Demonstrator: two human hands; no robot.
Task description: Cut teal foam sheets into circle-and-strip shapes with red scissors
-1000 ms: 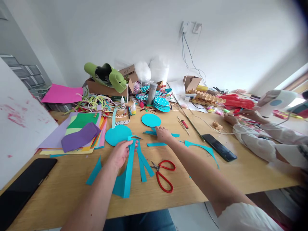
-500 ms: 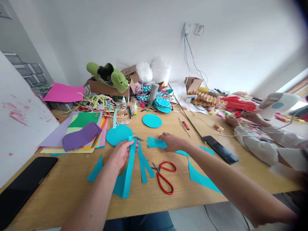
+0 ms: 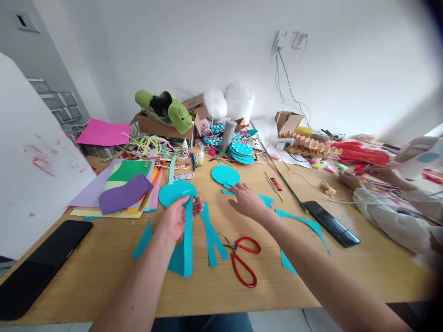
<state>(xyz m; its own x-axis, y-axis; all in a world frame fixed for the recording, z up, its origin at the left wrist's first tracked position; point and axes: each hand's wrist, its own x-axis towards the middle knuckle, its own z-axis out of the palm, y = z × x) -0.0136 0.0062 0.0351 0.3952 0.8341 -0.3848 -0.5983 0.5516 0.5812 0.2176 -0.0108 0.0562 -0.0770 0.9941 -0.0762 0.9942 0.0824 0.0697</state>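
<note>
My left hand (image 3: pixel 176 217) pinches a long folded blue paper strip (image 3: pixel 188 240) between thumb and fingers. Right of it, two narrow blue strips (image 3: pixel 212 235) lie crossed on the table. My right hand (image 3: pixel 244 199) is open, fingers spread, over small blue paper scraps (image 3: pixel 266 200), partly hiding them. Whether it touches them I cannot tell. Red-handled scissors (image 3: pixel 244 260) lie with blades apart in front of my hands. One blue paper disc (image 3: pixel 225 175) is beyond my right hand; another (image 3: pixel 173 190) lies behind my left hand.
A black phone (image 3: pixel 41 267) is at the left, another phone (image 3: pixel 331 223) at the right. Coloured paper sheets (image 3: pixel 128 189) are stacked at left. Glue bottles (image 3: pixel 200 157), a steel flask (image 3: pixel 227 137) and boxes stand at the back. Another person's hands (image 3: pixel 384 176) work at the far right.
My right hand has moved up toward the far blue disc, and the blue scraps beneath it have shifted. My left hand still holds the folded strip. The view has turned slightly right-to-left, shifting objects rightward.
</note>
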